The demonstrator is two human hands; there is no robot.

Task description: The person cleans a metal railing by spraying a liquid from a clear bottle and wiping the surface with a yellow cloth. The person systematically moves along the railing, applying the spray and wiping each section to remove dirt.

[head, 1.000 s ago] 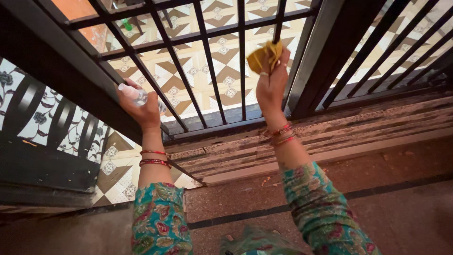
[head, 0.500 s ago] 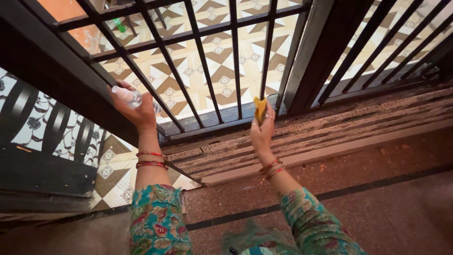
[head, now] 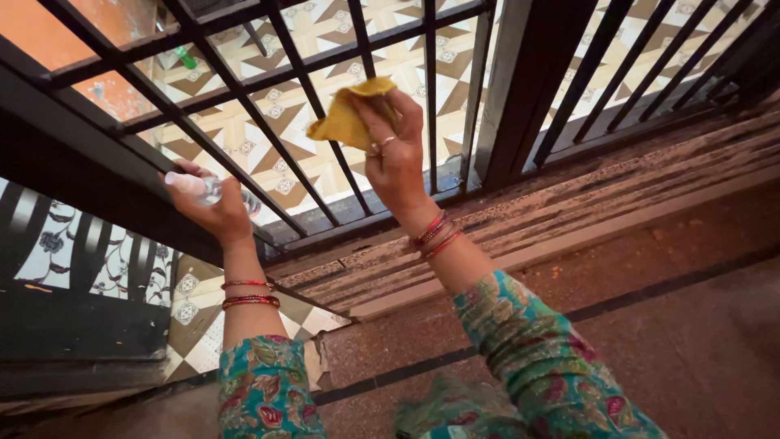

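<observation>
My right hand [head: 396, 154] is raised against a black metal grille [head: 431, 89] and grips a crumpled yellow cloth [head: 345, 118], pressed near one of the bars. My left hand [head: 213, 207] holds a small clear spray bottle [head: 193, 185] with a white top, resting against the grille's slanted lower rail. Both wrists wear red bangles, and both sleeves are green with a floral print.
Beyond the bars lies a patterned cream and brown tiled floor [head: 244, 138]. A dusty ridged sill [head: 569, 211] runs below the grille. A thick black post [head: 540, 81] divides the bars. Speckled brown floor [head: 691, 325] lies at the lower right. A dark panel [head: 73, 325] stands at the left.
My right hand has moved left and up along the grille with the cloth. The left hand stays on the rail with the bottle.
</observation>
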